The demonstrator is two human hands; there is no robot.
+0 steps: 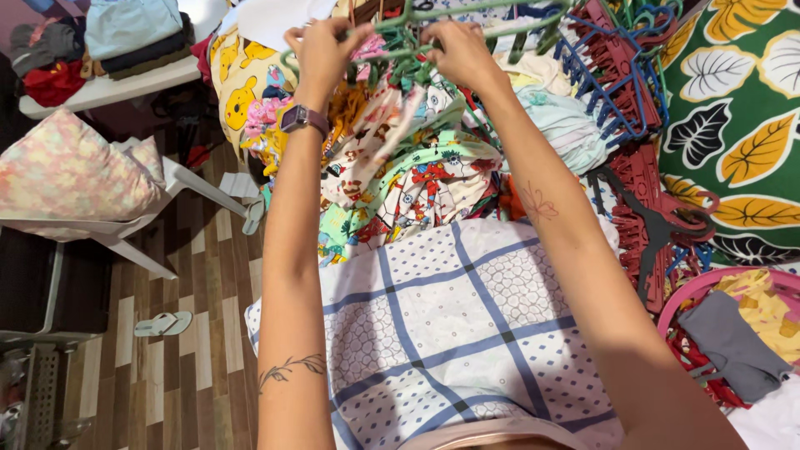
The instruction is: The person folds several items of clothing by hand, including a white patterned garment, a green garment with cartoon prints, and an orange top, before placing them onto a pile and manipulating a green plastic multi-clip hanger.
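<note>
Both my arms reach up and forward over a bed. My left hand point(321, 52), with a watch on its wrist, pinches a green clip hanger point(400, 42) at the top of the view. My right hand point(460, 50) grips the same green hanger close beside it. A small patterned garment point(379, 133) hangs from the hanger's clips just below my hands. Under it lies a pile of colourful printed children's clothes point(425, 179) on a blue-and-white checked sheet point(450, 317).
Blue and dark red plastic hangers point(621, 75) lie heaped at the right beside a leaf-print cloth point(742, 125). A pink basin point(692, 292) with clothes sits at lower right. A white plastic chair with a floral pillow point(71, 171) stands left; a sandal point(162, 323) lies on the wooden floor.
</note>
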